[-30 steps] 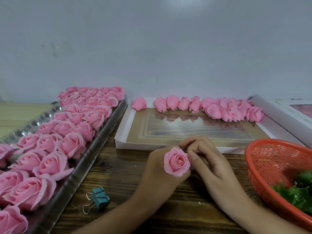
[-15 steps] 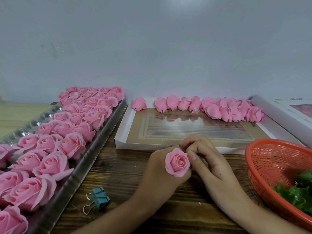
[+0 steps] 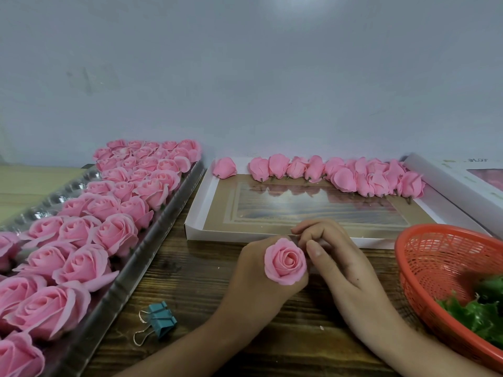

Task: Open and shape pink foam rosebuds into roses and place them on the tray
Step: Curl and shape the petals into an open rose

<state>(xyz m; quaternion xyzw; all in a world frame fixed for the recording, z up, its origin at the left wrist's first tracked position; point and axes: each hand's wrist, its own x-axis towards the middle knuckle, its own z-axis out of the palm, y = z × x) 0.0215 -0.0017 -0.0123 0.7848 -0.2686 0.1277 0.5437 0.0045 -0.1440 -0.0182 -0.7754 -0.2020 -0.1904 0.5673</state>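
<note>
Wooden worktop (image 3: 196, 281) under everything, with a flat white box lid (image 3: 195, 213) lying at its middle against the grey wall.

Left of the box lid, just beside it: a long shiny tray (image 3: 128, 276), slanting away, packed with rows of opened pink roses (image 3: 114, 235).

Along the far edge of the box lid: a row of closed pink rosebuds (image 3: 343, 178) on their sides, crowded toward the right end, with one single bud (image 3: 224, 167) apart at the left end.

Right of the box lid and nearer: an orange mesh basket (image 3: 435, 262), cut by the frame, holding green leaves (image 3: 479, 314). At the right end of the box lid: another white box (image 3: 449, 180), only partly in view.

Just in front of the box lid, over bare wood: both hands together. Left hand (image 3: 255, 284) wrapped round the base of a half-opened rose (image 3: 285, 261), bloom facing the camera, fingers closed on it from beneath. Right hand (image 3: 343, 262) touching from the right, thumb against the outer petal, fingers curled behind the bloom, pinching its edge.

In front of the box lid and to the left, near the tray's rim: a small teal binder clip (image 3: 162, 321), flat on the wood.
</note>
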